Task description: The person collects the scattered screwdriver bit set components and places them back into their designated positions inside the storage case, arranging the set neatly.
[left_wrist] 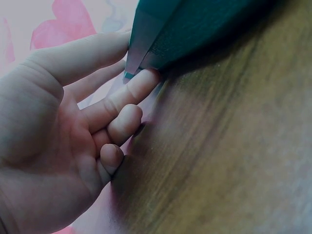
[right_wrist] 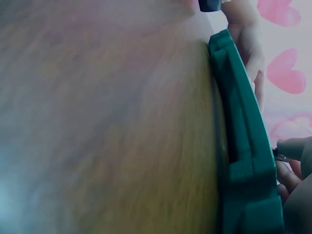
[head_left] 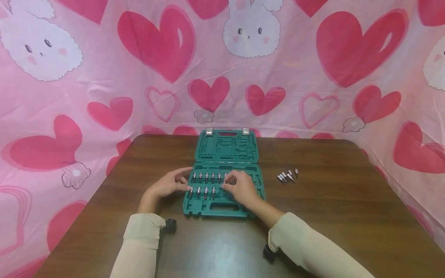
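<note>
A green tool case lies open on the table, with two rows of silver bit sockets standing in its near half. At the upper row's right end, my right hand pinches a small bit socket between thumb and fingers; the fingers partly cover it. My left hand rests against the case's left edge. In the left wrist view, its thumb and some fingers touch the case's side, the other fingers loosely bent near the tabletop.
Several loose bit sockets lie in a group on the wooden table, right of the case. The case lid leans back behind it, with two metal latches. A pink heart-patterned cloth hangs around the table.
</note>
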Tool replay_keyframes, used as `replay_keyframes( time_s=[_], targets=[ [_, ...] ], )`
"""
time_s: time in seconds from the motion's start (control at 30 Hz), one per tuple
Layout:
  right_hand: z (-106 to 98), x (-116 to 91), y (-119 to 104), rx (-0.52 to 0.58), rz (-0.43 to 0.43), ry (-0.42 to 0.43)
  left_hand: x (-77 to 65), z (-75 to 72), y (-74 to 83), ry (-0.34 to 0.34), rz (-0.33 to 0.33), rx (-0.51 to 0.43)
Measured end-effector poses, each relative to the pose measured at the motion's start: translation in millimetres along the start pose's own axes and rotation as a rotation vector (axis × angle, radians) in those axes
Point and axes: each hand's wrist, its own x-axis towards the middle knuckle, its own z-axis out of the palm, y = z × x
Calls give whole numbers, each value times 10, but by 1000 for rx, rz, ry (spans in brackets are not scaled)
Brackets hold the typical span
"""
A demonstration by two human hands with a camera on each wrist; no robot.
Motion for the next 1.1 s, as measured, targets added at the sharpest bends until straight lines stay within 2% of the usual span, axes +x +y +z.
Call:
replay_keyframes(
  time_s=[0.1, 0.33, 0.67, 1.1],
  targets=[
    [15, 18, -10, -6, 5, -19, 3, -2, 0, -1, -7, -4],
    [10, 59, -24, -15, 42, -125, 2, -1, 17, 1, -16, -13],
    [30, 99, -5, -76, -10, -153, 8, 2, -19, 5, -14, -4],
    [17, 157, 28, -72, -54, -198, 9, -2, 6, -2, -24, -12]
  ],
)
